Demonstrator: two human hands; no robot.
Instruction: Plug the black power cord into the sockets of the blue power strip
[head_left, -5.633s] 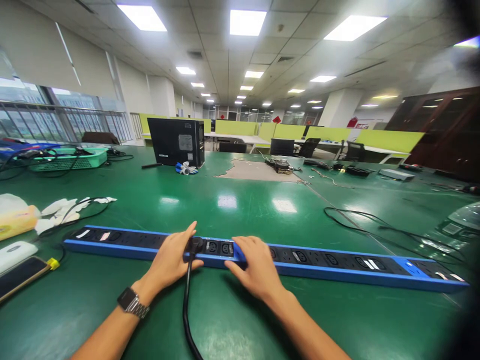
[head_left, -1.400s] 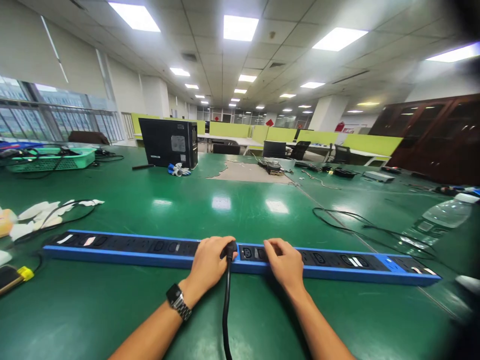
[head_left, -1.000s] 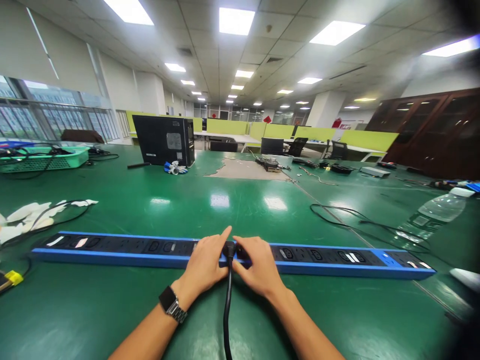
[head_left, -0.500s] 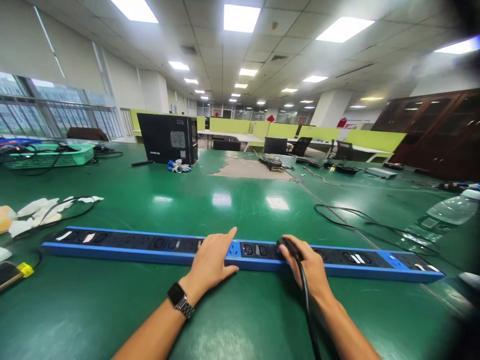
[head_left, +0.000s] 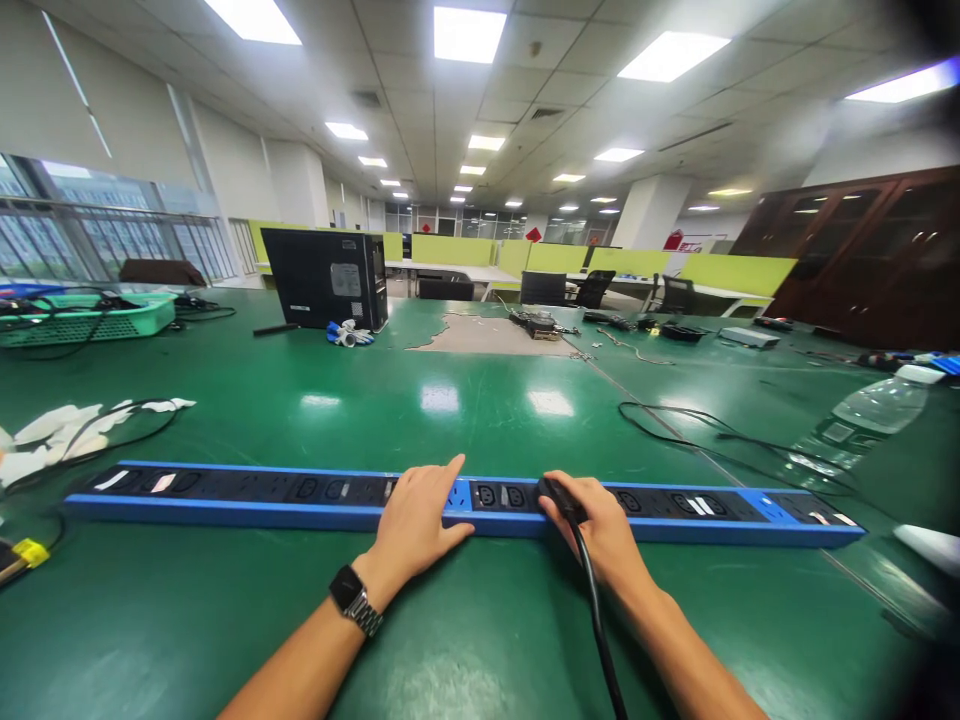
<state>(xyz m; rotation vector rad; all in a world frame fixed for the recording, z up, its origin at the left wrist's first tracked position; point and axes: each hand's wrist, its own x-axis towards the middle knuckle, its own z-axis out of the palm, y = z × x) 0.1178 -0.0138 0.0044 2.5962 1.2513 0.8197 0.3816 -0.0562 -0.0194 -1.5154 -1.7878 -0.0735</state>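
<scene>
The black cable [head_left: 596, 620] runs toward the wearer; a snag there could tilt the black plug [head_left: 556, 493], and a sideways push could slide the blue power strip [head_left: 502, 524] on the glossy counter [head_left: 450, 630]. The left hand's [head_left: 415, 515] thumb and forefinger spread wide across the strip. The right hand's [head_left: 604, 525] fingers close around the plug, over a socket right of centre; its seating is hidden.

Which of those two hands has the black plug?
The right hand: it grips the black plug, while the left hand, with a wristwatch, rests on the power strip.
</scene>
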